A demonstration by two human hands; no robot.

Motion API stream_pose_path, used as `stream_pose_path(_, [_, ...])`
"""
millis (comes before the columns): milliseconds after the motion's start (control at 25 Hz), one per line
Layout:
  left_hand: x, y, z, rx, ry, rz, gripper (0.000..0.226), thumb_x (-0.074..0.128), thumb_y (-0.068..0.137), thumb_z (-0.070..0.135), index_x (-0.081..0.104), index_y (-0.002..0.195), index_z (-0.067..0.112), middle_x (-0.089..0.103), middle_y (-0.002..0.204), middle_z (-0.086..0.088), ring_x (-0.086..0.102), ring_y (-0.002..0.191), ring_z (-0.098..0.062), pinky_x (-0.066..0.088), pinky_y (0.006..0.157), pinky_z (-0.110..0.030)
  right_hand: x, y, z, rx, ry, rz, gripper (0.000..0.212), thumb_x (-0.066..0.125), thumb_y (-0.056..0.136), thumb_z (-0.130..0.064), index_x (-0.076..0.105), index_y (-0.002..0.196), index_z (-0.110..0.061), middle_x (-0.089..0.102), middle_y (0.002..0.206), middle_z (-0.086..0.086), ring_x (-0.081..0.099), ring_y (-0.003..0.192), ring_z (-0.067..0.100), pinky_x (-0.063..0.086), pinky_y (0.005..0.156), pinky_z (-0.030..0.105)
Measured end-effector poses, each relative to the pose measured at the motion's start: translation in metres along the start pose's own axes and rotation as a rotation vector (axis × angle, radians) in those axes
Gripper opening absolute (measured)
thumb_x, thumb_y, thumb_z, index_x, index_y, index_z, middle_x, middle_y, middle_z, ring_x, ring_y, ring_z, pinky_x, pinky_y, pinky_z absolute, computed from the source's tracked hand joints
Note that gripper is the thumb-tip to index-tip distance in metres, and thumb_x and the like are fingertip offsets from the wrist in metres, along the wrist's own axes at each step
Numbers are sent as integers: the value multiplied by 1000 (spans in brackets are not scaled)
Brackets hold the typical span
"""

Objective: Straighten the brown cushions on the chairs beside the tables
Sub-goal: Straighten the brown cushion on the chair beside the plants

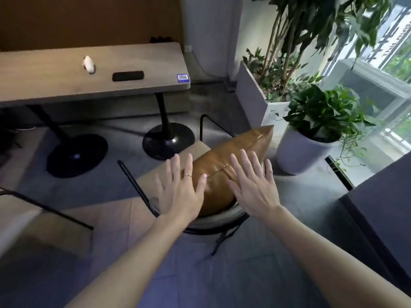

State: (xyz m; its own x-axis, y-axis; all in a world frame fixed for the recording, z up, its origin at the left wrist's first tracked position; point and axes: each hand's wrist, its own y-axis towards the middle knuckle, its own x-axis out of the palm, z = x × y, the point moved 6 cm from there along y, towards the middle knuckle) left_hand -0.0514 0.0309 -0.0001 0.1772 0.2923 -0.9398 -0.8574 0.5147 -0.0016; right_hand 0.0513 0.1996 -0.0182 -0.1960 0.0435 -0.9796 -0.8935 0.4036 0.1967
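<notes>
A brown leather cushion [224, 161] leans against the backrest of a black metal-frame chair [206, 221] in the middle of the head view, one corner pointing up to the right. My left hand [180, 187] hovers flat over the cushion's left end, fingers spread, a ring on one finger. Spread the same way, my right hand [253, 185] is over the cushion's right half. Neither hand grips anything; whether the palms touch the leather I cannot tell. The chair's tan seat [169, 167] shows to the left of the cushion.
A wooden table [55, 81] on black pedestal bases [168, 141] stands behind the chair, bearing a white object [88, 64] and a black case [127, 76]. Potted plants [315, 121] and a grey planter [255, 94] crowd the right. Another chair frame [44, 207] is at the left, a dark tabletop [382, 201] at the right.
</notes>
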Motion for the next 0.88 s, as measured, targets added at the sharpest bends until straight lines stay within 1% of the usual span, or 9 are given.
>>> stream_pose_path(120, [33,-1,-3,-56,92,-29,68,14,100,61,2,159,31,1,170,-4,-4,154,-24,7,120,-55,33,-2,12,11,7,-57,66,28,103,-57,23,162,-27,27,168,8,21,154,36,17,120,64])
stream_pose_path(360, [54,-4,-12,-137,-198,113,60,18,101,55,30,155,30,25,166,1,10,153,-18,22,115,-53,64,-7,13,60,178,-90,66,21,105,-58,6,163,-33,8,172,2,2,158,31,13,123,54])
stream_pose_path(440, [50,-8,-13,-162,-331,238,54,31,104,47,38,151,23,33,162,-2,20,151,-19,24,114,-50,60,-10,12,76,244,-48,62,28,106,-54,18,162,-31,17,171,3,9,157,31,18,122,52])
stream_pose_path(520, [46,-16,-18,-246,-467,335,55,46,101,45,41,148,17,40,157,-5,31,146,-23,29,111,-46,51,-15,17,111,336,48,50,40,106,-44,43,151,-22,39,160,8,31,149,34,34,113,52])
stream_pose_path(600, [54,-27,-29,-451,-644,347,67,56,93,53,37,149,20,43,154,-4,42,138,-27,37,103,-42,50,-19,28,237,450,83,30,51,101,-30,57,124,-12,54,133,12,50,124,39,46,94,52])
stream_pose_path(680, [68,-39,-38,-710,-825,301,92,62,78,71,27,152,29,41,155,-3,49,131,-32,43,98,-46,67,-26,44,461,553,-58,22,54,94,-20,54,113,-11,53,121,13,51,112,41,46,89,52])
stream_pose_path(760, [81,-47,-40,-896,-960,270,110,64,64,81,18,153,36,38,157,-4,51,129,-34,44,98,-48,84,-35,54,647,635,-261,49,53,89,-17,45,136,-16,46,139,14,48,122,43,43,98,53])
stream_pose_path(840, [92,-50,-35,-1066,-1101,258,116,70,61,79,17,154,34,41,155,-5,50,129,-35,42,103,-50,95,-41,55,778,835,-393,80,56,90,-19,18,160,-26,41,152,14,49,126,39,42,101,44])
stream_pose_path(880, [97,-51,-31,-1138,-1194,254,116,72,60,77,21,154,31,45,152,-4,51,129,-34,41,105,-50,98,-42,53,806,910,-442,90,59,91,-21,4,162,-29,45,151,15,51,124,38,43,98,39])
